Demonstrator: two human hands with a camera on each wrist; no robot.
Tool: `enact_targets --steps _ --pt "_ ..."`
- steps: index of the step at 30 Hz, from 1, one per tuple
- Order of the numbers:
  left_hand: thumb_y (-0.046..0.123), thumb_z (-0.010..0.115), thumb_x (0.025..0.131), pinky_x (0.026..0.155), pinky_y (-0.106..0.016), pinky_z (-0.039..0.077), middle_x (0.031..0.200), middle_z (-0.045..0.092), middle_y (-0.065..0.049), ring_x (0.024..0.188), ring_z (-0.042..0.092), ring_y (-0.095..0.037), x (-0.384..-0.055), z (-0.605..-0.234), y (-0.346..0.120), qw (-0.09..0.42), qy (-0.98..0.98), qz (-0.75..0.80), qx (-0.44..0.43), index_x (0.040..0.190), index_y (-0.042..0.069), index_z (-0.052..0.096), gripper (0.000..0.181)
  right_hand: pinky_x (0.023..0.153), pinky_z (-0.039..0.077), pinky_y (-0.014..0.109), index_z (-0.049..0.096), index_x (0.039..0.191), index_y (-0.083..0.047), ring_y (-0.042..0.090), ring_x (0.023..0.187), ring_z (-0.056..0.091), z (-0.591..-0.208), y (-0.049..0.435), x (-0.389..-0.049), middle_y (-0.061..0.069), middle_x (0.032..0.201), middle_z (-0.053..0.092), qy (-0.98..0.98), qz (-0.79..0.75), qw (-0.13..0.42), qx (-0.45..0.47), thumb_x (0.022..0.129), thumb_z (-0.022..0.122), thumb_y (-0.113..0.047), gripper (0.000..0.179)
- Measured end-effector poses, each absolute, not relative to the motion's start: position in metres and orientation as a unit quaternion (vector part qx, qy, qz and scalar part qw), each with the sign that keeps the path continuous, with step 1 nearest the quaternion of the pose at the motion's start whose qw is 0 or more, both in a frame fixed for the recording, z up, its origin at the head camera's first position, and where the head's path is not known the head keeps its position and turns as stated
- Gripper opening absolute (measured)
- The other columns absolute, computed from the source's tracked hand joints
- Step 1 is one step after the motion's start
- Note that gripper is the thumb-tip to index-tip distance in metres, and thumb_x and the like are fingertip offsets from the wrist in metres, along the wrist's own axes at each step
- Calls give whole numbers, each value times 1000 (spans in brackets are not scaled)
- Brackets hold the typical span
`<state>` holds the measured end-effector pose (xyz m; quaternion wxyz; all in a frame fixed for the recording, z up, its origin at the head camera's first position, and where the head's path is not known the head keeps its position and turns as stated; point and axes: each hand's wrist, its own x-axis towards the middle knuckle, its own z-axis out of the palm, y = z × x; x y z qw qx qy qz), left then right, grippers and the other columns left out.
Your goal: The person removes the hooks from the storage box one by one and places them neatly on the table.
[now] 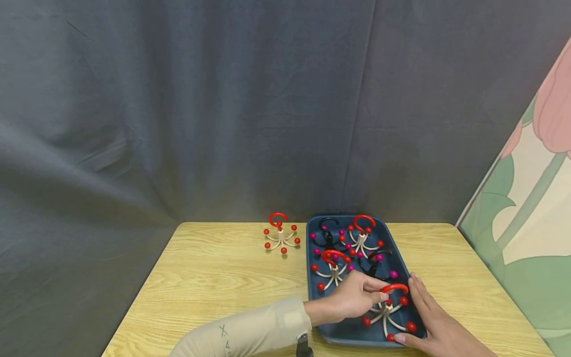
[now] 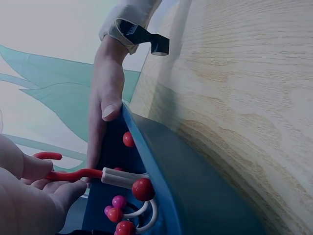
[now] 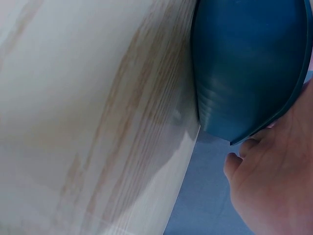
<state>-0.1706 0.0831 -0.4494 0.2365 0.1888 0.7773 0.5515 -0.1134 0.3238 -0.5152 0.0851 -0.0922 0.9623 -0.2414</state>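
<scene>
My left hand [image 1: 354,297] pinches the red hook [image 1: 398,287] of a white multi-armed rotating hook hanger [image 1: 386,312] with red ball tips, at the front right of a dark blue tray [image 1: 330,337]. In the left wrist view, its fingers and thumb close round the red hook [image 2: 83,174], and the white stem stands inside the tray wall. My right hand [image 1: 439,325] lies along the tray's right side with fingers straight, its thumb at the near rim by a red ball. From the right wrist view, that hand [image 3: 274,171] is up against the tray's edge [image 3: 293,98].
Also in the tray are two white hangers with red hooks [image 1: 335,272] [image 1: 362,240] and two black ones [image 1: 329,240] [image 1: 373,268] with magenta balls. Another red-hooked white hanger [image 1: 281,237] stands left of it on the wooden table [image 1: 214,282]. A grey curtain [image 1: 250,109] hangs behind.
</scene>
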Motion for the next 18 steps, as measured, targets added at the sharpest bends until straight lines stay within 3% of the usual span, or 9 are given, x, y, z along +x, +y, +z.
enact_targets --steps 8,10,14,16,18 --pt "16 73 99 66 -14 49 112 82 2 92 73 3 -173 -443 77 242 762 567 196 121 18 81 24 103 49 74 1 168 -2 54 149 31 -515 324 -114 29 173 9 963 -240 85 -92 90 70 -67 123" --pt "16 73 99 63 -14 47 113 82 2 82 69 6 -174 -441 74 240 762 568 200 121 17 81 23 105 45 77 0 168 -2 57 149 27 -515 324 -114 29 173 7 960 -247 101 -87 91 69 -67 123" --pt "19 73 100 48 -20 29 110 83 2 56 51 -1 -175 -438 71 238 766 559 210 123 18 80 24 107 40 79 -1 168 -2 58 150 23 -515 324 -114 29 173 5 957 -251 118 -81 91 68 -68 123" --pt "20 72 100 46 -20 29 110 83 3 54 53 -1 -174 -437 69 232 772 548 223 123 18 80 24 107 39 79 0 168 -1 58 150 23 -515 324 -115 30 173 4 958 -249 118 -82 91 68 -69 123" --pt "19 72 101 44 -21 27 110 83 3 48 47 -4 -172 -434 67 222 778 537 241 124 18 80 25 108 38 80 0 168 -1 57 150 21 -515 323 -115 30 173 3 957 -250 121 -80 91 68 -69 123"
